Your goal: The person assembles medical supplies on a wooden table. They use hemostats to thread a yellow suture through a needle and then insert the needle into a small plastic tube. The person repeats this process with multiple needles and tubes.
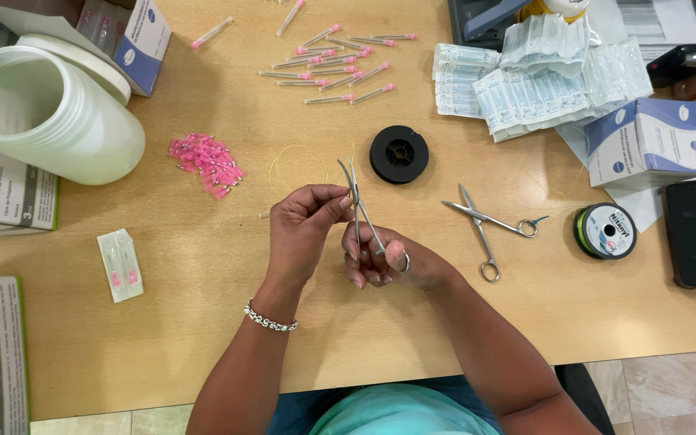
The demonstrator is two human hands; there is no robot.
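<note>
Above the middle of the pale wooden worktop [203, 322], the right hand [388, 262] gripped slim steel forceps [362, 208] by the ring handles, their long axis nearly upright, tips pointing away from the person and tilted slightly left. The left hand [304, 225] was pinched closed against the shaft near the jaws. Matching steel scissors [489, 225] lay open just right of the hands. A white plastic jar [50, 113] lay on its side at far left, contents not visible.
</note>
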